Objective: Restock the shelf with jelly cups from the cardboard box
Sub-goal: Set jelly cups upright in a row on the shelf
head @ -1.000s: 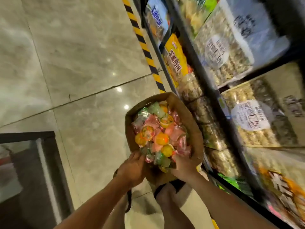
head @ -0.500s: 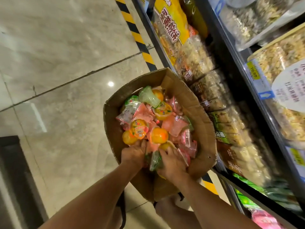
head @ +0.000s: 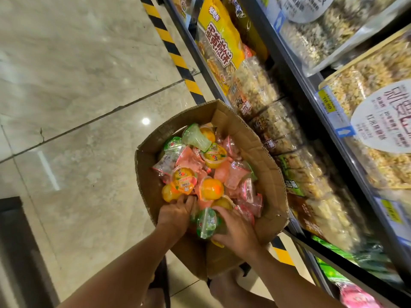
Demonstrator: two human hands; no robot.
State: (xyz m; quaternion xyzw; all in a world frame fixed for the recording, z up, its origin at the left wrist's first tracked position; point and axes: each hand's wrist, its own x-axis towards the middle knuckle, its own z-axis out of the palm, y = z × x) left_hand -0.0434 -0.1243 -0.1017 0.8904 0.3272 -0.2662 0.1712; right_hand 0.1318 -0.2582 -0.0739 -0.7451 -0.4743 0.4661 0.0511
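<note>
Brown cardboard box [head: 266, 172] gapes up at the camera, plastic jelly cups [head: 211, 188] jumbled every way inside. Right hand [head: 235, 230] curls round a green cup [head: 206, 222] lying sideways at the box's near edge; left hand [head: 175, 215] is buried beside it, grip unclear. Snack-packed metal shelf [head: 299, 61] crowds the box's right.

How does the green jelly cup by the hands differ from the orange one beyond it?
The green jelly cup shows its printed lid; the orange jelly cup shows its plain rounded body. The green one is gripped by the right hand at the near edge of the cardboard box; the orange one lies deeper on the pile. Both are clear plastic cups.
</note>
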